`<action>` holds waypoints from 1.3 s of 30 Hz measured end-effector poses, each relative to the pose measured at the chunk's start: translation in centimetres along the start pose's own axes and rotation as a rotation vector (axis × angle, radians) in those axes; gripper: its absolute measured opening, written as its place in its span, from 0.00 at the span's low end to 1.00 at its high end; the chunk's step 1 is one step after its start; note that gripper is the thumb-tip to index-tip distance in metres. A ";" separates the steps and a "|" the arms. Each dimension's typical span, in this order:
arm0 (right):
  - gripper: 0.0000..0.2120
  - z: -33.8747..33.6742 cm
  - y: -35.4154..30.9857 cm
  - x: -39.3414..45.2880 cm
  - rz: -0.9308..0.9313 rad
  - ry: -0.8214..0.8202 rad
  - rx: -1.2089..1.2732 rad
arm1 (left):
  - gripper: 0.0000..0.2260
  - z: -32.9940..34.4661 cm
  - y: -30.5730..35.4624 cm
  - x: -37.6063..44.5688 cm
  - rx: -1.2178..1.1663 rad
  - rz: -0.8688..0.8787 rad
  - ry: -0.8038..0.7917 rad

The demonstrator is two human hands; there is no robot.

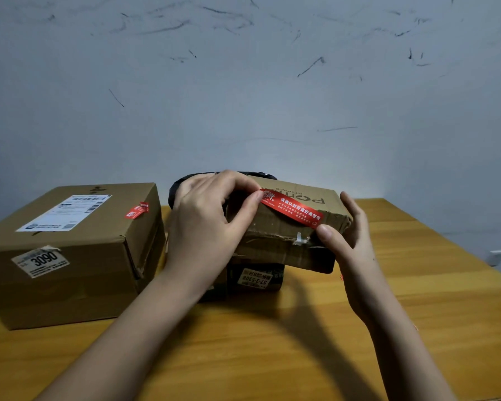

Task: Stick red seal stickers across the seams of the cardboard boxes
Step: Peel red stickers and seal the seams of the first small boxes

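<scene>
While your left hand (206, 224) pinches the red seal sticker (291, 208) at frame centre | right hand (350, 235), fingers curled, steadies the small cardboard box (275, 244) | next: press it flat across the seam.

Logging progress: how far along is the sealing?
Done: the big box on the left already carries a red sticker over its top edge. In hand: left hand and right hand are pressing a red seal onto the small box. Left: the lower box beneath shows no seal from here.

Red sticker (291, 211), white lettering, on brown box (284, 238); yellowish wood-grain table (272, 342).
</scene>
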State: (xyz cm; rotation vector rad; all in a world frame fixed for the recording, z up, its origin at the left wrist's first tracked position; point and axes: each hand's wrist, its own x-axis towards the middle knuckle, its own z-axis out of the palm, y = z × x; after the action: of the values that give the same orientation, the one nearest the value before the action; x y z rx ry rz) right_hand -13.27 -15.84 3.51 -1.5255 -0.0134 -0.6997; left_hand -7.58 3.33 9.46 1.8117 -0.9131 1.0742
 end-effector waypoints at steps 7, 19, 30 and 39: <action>0.53 -0.7 0.0 0.0 0.019 0.042 0.005 | 0.05 0.8 0.5 0.0 0.125 0.148 0.039; 0.47 -0.7 0.1 -0.2 0.019 0.082 -0.001 | 0.08 1.4 1.4 -0.1 0.052 0.009 -0.026; 0.47 0.2 -0.7 -0.4 0.051 0.159 0.022 | 0.07 1.6 2.4 0.0 0.010 -0.052 0.002; 0.49 0.2 -0.7 -0.6 0.073 0.176 0.004 | 0.09 1.9 2.6 0.0 0.067 0.000 -0.005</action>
State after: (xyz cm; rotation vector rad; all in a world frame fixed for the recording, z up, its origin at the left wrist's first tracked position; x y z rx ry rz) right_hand -13.98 -15.29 3.90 -1.4485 0.1727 -0.7728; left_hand -9.24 0.58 9.58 1.8694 -0.8892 1.1128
